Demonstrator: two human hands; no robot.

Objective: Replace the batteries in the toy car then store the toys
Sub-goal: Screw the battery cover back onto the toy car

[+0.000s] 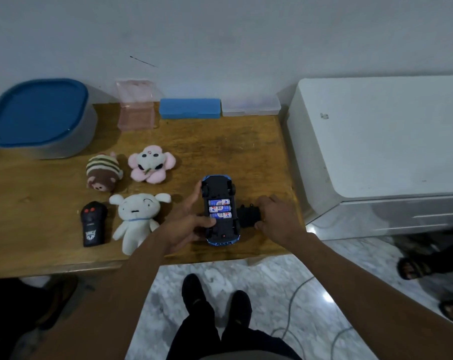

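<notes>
The blue toy car [218, 184] lies upside down on the wooden table [220, 146], its battery bay uncovered with three blue-and-white batteries [219, 209] inside. My left hand [187, 222] grips the car's left side, thumb on the underside by the bay. My right hand [277, 219] holds the black battery cover [247, 216] just right of the car. A black remote control [92, 223] lies to the left. Three plush toys sit nearby: a white dog [137, 216], a pink flower [151, 163] and a brown striped one [103, 171].
A grey tub with a blue lid [38, 115] stands at the back left. A pink clear box [136, 107], a blue case [189, 108] and a clear case [251, 106] line the wall. A white appliance [381, 141] borders the table's right edge. A cable [298, 294] lies on the floor.
</notes>
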